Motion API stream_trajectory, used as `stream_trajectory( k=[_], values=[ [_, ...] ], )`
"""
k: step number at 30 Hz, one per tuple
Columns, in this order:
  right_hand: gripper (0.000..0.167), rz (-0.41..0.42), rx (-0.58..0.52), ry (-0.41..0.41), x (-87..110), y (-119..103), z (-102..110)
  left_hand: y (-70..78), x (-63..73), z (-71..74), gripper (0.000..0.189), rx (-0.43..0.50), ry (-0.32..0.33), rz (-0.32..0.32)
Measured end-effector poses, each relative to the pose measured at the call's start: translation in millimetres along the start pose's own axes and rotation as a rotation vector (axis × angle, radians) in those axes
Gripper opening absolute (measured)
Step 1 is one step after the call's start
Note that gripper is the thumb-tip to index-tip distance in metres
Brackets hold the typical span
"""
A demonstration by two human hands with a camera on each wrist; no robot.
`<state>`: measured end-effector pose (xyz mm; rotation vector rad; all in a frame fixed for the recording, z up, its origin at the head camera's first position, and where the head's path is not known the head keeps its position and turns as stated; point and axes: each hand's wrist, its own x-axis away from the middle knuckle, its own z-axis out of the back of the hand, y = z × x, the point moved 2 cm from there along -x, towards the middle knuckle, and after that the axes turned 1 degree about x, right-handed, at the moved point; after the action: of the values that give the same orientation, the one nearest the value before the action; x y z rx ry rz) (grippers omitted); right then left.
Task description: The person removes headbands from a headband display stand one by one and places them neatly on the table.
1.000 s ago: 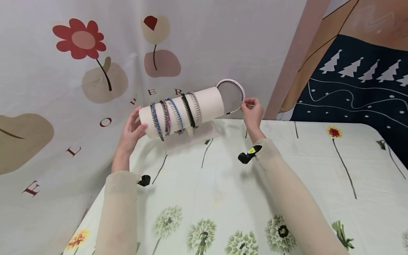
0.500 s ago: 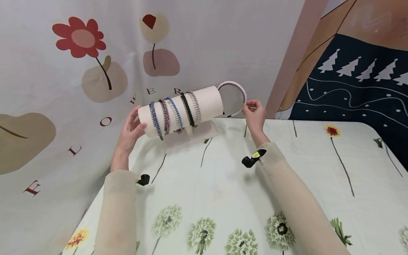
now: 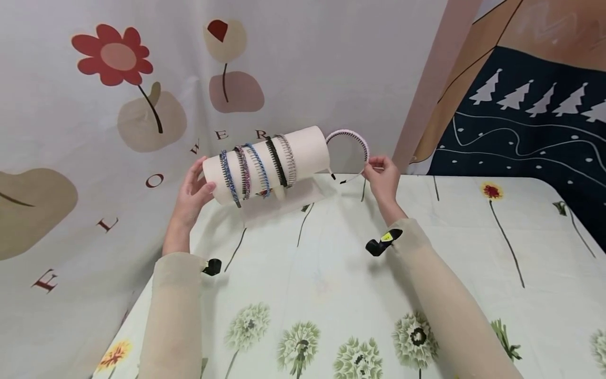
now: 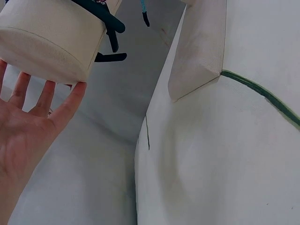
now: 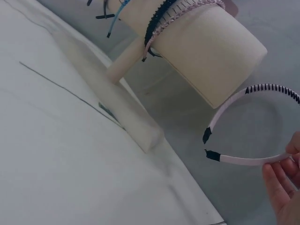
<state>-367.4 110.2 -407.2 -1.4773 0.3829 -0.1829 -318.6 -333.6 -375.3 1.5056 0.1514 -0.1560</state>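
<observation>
A cream cylindrical headband holder (image 3: 303, 150) lies tilted on its stand, its right end higher. Several beaded, toothed headbands ring it, a black one (image 3: 276, 161) among them. My left hand (image 3: 189, 197) spreads at the holder's left end; in the left wrist view its straight fingertips touch the edge of that end. My right hand (image 3: 384, 181) pinches a pale pink headband (image 5: 246, 161) by one arm, between thumb and fingers. This headband is off to the right of the holder, with its black tips downward and one arm close by the holder's right end.
The stand's flat base (image 3: 284, 202) rests on a flower-print tablecloth (image 3: 322, 273). Behind rises a pale printed cloth backdrop (image 3: 307, 63), close to the holder. A dark blue cloth with white trees (image 3: 525, 126) hangs at the right.
The right hand has moved right and down with the pink headband, drawing it a little farther from the holder's end. The left hand has stayed at the other end.
</observation>
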Motion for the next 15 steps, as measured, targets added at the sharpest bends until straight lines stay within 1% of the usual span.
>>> stream_trajectory(
  k=[8, 15],
  values=[
    [0.022, -0.050, 0.021, -0.017, 1.9, 8.3, 4.8, -0.1, -0.4, -0.7, 0.067, 0.011, 0.004, -0.001],
    [0.024, -0.073, 0.048, -0.024, 1.9, 15.9, 9.7, 0.1, -0.3, -0.6, 0.067, -0.010, 0.003, 0.005]
  ],
)
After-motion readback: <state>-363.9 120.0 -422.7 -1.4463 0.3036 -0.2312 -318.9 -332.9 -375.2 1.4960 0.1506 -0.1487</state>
